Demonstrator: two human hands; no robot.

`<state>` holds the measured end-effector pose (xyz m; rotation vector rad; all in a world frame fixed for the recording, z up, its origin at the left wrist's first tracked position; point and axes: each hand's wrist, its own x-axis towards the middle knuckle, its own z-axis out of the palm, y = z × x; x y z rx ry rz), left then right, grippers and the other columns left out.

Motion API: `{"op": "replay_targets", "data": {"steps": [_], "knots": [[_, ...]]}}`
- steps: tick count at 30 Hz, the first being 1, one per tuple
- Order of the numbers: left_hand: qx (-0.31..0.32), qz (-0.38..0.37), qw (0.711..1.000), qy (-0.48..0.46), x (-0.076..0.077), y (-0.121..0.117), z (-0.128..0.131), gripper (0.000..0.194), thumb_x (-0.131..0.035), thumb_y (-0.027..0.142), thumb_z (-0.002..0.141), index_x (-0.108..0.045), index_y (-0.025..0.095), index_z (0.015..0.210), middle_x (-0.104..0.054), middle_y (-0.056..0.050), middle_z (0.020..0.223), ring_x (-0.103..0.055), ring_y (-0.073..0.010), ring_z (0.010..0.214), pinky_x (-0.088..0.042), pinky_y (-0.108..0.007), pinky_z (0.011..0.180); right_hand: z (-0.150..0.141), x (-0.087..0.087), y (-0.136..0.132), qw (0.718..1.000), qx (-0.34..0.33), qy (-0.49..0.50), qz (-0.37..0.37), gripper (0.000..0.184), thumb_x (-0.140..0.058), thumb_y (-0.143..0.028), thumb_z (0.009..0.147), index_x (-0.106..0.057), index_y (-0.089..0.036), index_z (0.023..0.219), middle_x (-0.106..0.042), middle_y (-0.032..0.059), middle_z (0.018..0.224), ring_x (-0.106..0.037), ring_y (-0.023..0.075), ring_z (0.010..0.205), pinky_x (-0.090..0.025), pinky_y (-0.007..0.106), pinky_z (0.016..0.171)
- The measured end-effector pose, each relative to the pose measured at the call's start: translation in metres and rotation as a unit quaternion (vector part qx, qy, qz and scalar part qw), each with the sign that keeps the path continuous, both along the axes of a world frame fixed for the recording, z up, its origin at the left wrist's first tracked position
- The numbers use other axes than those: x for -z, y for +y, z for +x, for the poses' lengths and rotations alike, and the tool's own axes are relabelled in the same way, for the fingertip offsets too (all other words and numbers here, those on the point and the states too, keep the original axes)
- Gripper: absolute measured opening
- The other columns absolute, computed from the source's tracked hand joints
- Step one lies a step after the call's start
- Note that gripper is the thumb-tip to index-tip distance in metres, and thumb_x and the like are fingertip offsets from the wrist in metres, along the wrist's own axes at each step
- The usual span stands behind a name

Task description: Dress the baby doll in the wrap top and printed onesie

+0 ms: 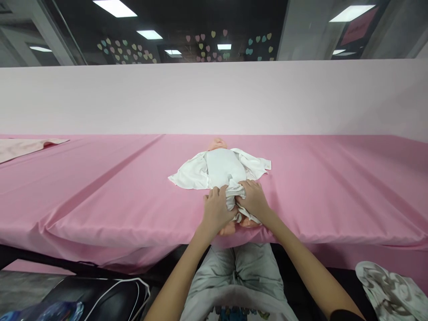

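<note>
At the near edge of a table, the left hand (218, 208) and the right hand (254, 199) face each other closely, fingers curled and clamped on a gathered white cloth (235, 191) at the hips of a baby doll (226, 164). The doll lies lengthwise on the table, its head (218, 143) at the far end and its bare feet (227, 228) poking out just below the hands. Its torso is covered in white, and a white garment (193, 174) spreads flat to either side like two sleeves; whether arms lie inside them is unclear. So the upper part looks arranged, while the cloth at the hips is bunched and seems to need drawing straight. The hands hide much of the legs, and the feet lie close to the table's edge, leaving little room on the near side.

Beneath everything runs a creased pink tablecloth (110, 205), with a folded pale pink cloth (23, 149) far left. Behind rises a white partition (200, 98). Below the table, a black seat (100, 296) carries a white cable (132, 281); a patterned cloth (391, 290) lies lower right, well apart.
</note>
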<state>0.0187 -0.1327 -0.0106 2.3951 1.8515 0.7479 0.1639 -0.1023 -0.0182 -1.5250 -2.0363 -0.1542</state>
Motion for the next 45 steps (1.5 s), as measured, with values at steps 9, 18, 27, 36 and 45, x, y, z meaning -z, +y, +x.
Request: {"op": "replay_targets", "data": {"steps": [9,18,27,36,45], "knots": [[0.066,0.104,0.985,-0.123,0.019,-0.021,-0.007,0.027,-0.051,0.041,0.083,-0.057,0.018,0.096,-0.064,-0.005,0.090,-0.057,-0.0208,0.085,-0.036,-0.035,0.076,0.005,-0.001,-0.017,1.000,0.006,0.023,0.009,0.012,-0.054,-0.021,0.070,-0.060,-0.017,0.080,-0.063,0.0039,0.071,-0.052,0.0187,0.068,-0.030,0.030,0.066],[0.134,-0.043,0.975,-0.174,0.029,-0.060,-0.030,0.106,-0.072,0.060,0.055,-0.023,0.019,0.140,-0.038,-0.014,0.133,-0.038,-0.0301,0.121,-0.035,-0.045,0.099,0.025,0.011,-0.067,0.991,-0.133,0.012,-0.020,0.080,-0.060,-0.053,0.073,-0.033,-0.010,0.135,-0.046,0.0153,0.128,-0.040,0.0289,0.119,-0.033,0.042,0.098],[0.147,0.037,0.980,-0.132,0.017,-0.045,-0.041,0.056,-0.072,0.039,0.066,-0.052,0.020,0.115,-0.062,-0.005,0.104,-0.055,-0.0223,0.102,-0.030,-0.048,0.104,0.028,0.024,-0.064,0.991,-0.123,0.035,0.039,0.067,-0.066,-0.041,0.071,-0.042,-0.016,0.129,-0.055,0.0101,0.112,-0.048,0.0254,0.105,-0.040,0.041,0.089],[0.083,0.183,0.976,-0.086,0.030,-0.039,-0.035,0.008,-0.052,0.018,0.082,-0.055,0.019,0.088,-0.064,-0.001,0.081,-0.060,-0.0143,0.071,-0.044,-0.023,0.057,0.009,0.027,-0.063,0.965,-0.121,0.066,0.222,0.030,-0.044,-0.007,0.079,-0.056,-0.013,0.106,-0.065,0.0081,0.088,-0.055,0.0202,0.084,-0.042,0.035,0.077],[0.066,0.328,0.941,-0.055,0.040,-0.060,-0.041,0.013,-0.047,0.009,0.081,-0.058,0.016,0.082,-0.059,-0.003,0.066,-0.055,-0.0141,0.062,-0.042,-0.024,0.057,0.004,0.027,-0.092,0.966,-0.138,0.083,0.202,0.012,-0.046,-0.018,0.082,-0.054,-0.015,0.089,-0.063,0.0058,0.073,-0.055,0.0180,0.065,-0.043,0.029,0.057]]}}
